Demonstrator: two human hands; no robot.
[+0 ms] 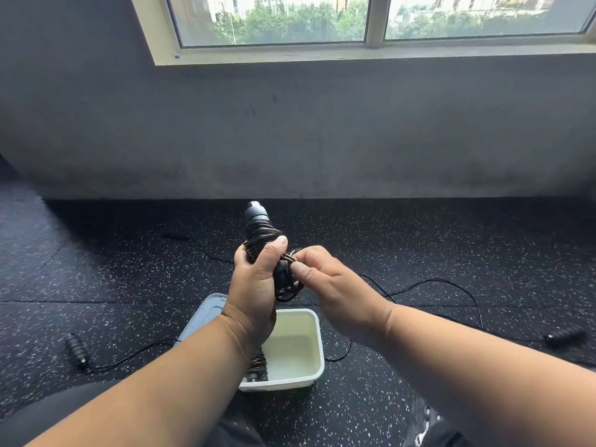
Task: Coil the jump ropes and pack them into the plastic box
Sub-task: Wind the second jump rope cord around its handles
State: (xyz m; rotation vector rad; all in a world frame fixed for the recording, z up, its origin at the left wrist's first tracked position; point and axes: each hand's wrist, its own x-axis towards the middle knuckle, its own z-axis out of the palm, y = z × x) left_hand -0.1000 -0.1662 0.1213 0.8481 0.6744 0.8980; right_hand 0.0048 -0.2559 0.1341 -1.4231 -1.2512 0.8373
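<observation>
Black cord is wound round the pair of jump-rope handles (258, 230) that your left hand (258, 285) grips upright above the white plastic box (309, 375), thumb pressed over the coils. Your right hand (325, 279) pinches the last turn of cord (288, 261) between thumb and fingertips, right beside the left thumb.

The likely slip: ease that pinch before the end is tucked and the springy coils will probably unwind off the handles. The loose rope on the floor could also snag as you lower the bundle.

By count: one bundle in hand; one coiled rope (258, 366) already in the box's near-left corner; one uncoiled rope (435, 282) trailing right of the box, with one handle (75, 350) left of it, another (564, 337) far right; one lid (206, 314) against the box's left side.
</observation>
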